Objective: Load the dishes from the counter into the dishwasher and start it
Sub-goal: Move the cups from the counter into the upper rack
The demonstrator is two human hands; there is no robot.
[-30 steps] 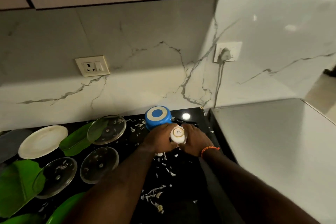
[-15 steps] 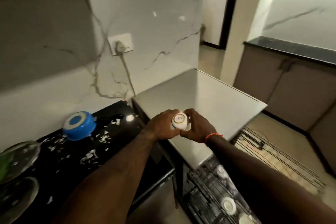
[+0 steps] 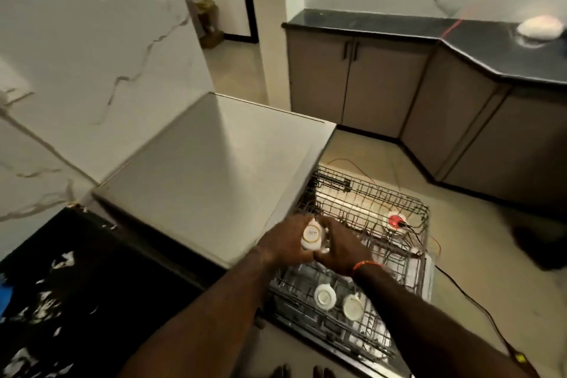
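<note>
At the near left lies one black counter (image 3: 76, 279), strewn with white scraps, with a sliver of one blue thing (image 3: 5, 294) at its left edge. Right of it stands one dishwasher (image 3: 211, 169) with a pale flat top. Over the dishwasher's near right corner, two hands meet around one white cup (image 3: 313, 236), held bottom-up with its gold-ringed base facing the camera. The left hand (image 3: 285, 242) curls its fingers round the cup's left side; the right hand (image 3: 343, 247), with an orange thread at the wrist, curls its fingers round the right side. Below the hands, one wire rack (image 3: 362, 261) is pulled out over the floor. Two white cups (image 3: 324, 297) sit upside down in its near part, side by side. One red-and-white round piece (image 3: 395, 220) lies in its far right part.
</note>
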